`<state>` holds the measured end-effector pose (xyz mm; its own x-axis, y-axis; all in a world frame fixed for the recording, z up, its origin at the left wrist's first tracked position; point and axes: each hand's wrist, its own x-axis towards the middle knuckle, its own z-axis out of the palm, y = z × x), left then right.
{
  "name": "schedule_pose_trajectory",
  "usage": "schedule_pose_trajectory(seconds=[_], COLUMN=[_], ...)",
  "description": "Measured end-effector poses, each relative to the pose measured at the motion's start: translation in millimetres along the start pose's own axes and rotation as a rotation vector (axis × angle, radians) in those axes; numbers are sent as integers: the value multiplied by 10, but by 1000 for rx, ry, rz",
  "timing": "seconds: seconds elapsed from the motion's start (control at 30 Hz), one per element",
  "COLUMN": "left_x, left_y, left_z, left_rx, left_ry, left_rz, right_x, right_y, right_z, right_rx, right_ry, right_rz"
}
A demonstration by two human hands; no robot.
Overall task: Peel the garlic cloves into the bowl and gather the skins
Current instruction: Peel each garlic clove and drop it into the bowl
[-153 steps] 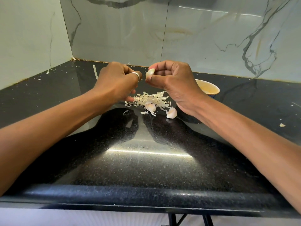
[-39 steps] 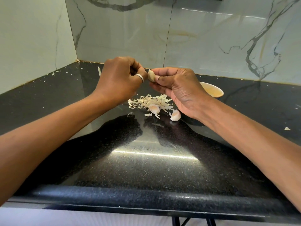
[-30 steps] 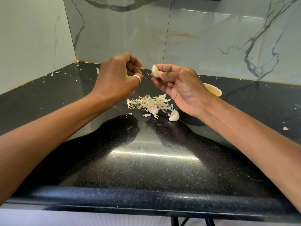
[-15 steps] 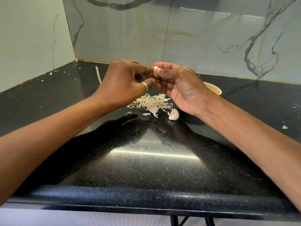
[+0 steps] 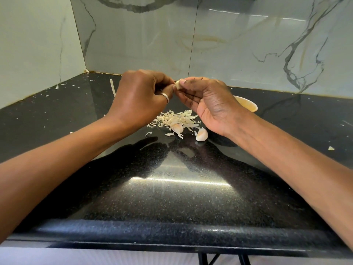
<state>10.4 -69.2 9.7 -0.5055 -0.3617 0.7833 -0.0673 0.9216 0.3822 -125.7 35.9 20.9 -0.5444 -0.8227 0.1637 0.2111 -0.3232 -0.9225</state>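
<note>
Right hand (image 5: 212,104) pinches clove (image 5: 177,84) above skins (image 5: 172,119); left hand (image 5: 139,100), fingers curled, pinches its end. Bowl (image 5: 246,104) right of skins. Loose cloves (image 5: 202,134) at skins' near edge on worktop (image 5: 172,197).

Single head-worn wide-angle camera. Faces forward and down across the black countertop (image 5: 172,203) toward the marble wall corner (image 5: 78,37). Close range: left hand (image 5: 139,100) and right hand (image 5: 212,106) sit mid-frame.

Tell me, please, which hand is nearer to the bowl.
Right. The right hand is just in front of the bowl, hiding part of it; the left hand is farther left, on the other side of the garlic clove both hands pinch.
</note>
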Motion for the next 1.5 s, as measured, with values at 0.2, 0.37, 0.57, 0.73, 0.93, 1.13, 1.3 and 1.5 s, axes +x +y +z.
schedule_pose_trajectory(seconds=[0.2, 0.37, 0.57, 0.73, 0.93, 1.13, 1.3, 1.5], left_x=[-9, -8, 30, 63, 77, 81, 91, 99], left_y=[-27, -27, -77, -118, -144, -147, -152, -151], left_z=[22, 28, 3, -5, -13, -20, -38, -67], left_rx=[71, 113, 111, 140, 139, 155, 151, 150], left_ry=[-15, 11, 7, 7, 10, 17, 10, 7], left_rz=[1, 23, 30, 32, 11, -1, -30, -81], right_x=[-21, -28, -32, -59, -86, -92, -87, -85], right_y=[2, 2, -9, -16, -23, -21, -22, -25], right_z=[31, 52, 52, 59, 79, 88, 97, 104], right_rx=[-9, -20, -84, -181, -257, -286, -292, -304], right_ry=[1, -18, -46, -73, -78, -75, -70, -74], right_rz=[4, 17, 25, 34, 33, 19, 11, 4])
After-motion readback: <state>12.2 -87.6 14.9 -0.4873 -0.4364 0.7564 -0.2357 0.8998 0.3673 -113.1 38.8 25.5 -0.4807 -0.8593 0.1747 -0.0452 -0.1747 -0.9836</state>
